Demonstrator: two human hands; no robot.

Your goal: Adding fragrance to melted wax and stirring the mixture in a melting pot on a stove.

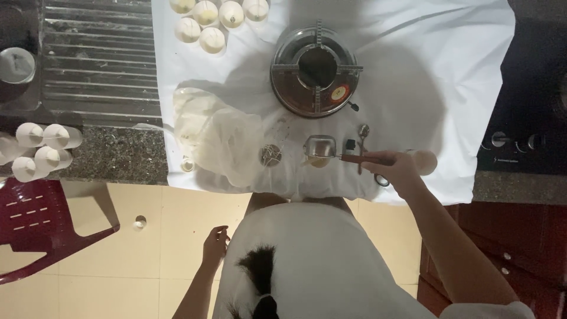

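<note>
Seen from above, a person in a white garment stands at a table (118, 155) of speckled stone draped with a white cloth (449, 88). The right hand (397, 170) reaches out over the cloth's near edge, its grip closed around the reddish-brown handle of a small metal pot (319, 146). The pot's bowl lies out to the left of the fingers, clear of the hand at the far end of the handle, and sits over a small pale cup (319, 161) near the cloth's front edge; whether the two touch cannot be told. A metal spoon (362, 139) lies just beyond the handle, crossing it near the knuckles, and a pale cylinder (426, 162) lies just to the right of the hand. The left hand (215, 244) hangs low beside the body over the tiled floor (118, 248), fingers loosely curled and holding nothing. Farther back on the cloth stands a round metal burner (316, 70) with a dark centre. A crumpled clear plastic bag (218, 139) lies to the left of the pot, with a small round tin (271, 155) between them. A cluster of white candles (209, 23) sits at the cloth's far edge, more white cups (41, 147) stand at the table's left end, and a dark red plastic chair (41, 227) stands below them.
</note>
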